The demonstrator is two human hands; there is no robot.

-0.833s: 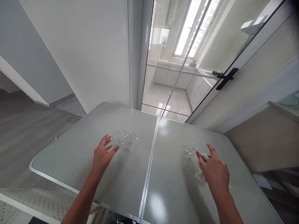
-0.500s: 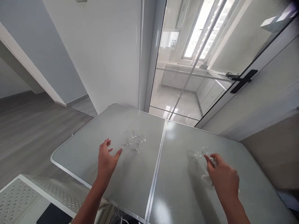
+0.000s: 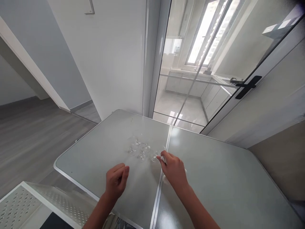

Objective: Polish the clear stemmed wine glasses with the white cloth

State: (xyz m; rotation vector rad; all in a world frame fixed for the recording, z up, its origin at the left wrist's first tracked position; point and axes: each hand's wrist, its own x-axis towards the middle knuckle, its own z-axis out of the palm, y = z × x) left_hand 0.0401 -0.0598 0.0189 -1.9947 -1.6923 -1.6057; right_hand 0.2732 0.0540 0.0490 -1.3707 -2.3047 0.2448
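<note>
Several small clear stemmed glasses [image 3: 142, 155] stand close together on the left half of the table [image 3: 100, 140]. My right hand [image 3: 173, 168] is closed, with fingertips pinching another clear stemmed glass [image 3: 154, 156] just right of the group. Some white, cloth-like material [image 3: 165, 179] shows under and between the fingers of that hand; its full shape is hidden. My left hand [image 3: 117, 180] is curled into a loose fist nearer the table's front edge, with nothing visible in it, apart from the glasses.
A metal seam [image 3: 158, 187] splits the table into two halves. At lower left, a white perforated rack [image 3: 21, 200] stands beside the table's front edge. Beyond the far edge are a white panel [image 3: 114, 63] and a glass door with a black handle [image 3: 249, 87].
My right hand has come left across the table with its glass and the white material, from the right half to beside the group. The left hand has closed from open and drawn nearer.
</note>
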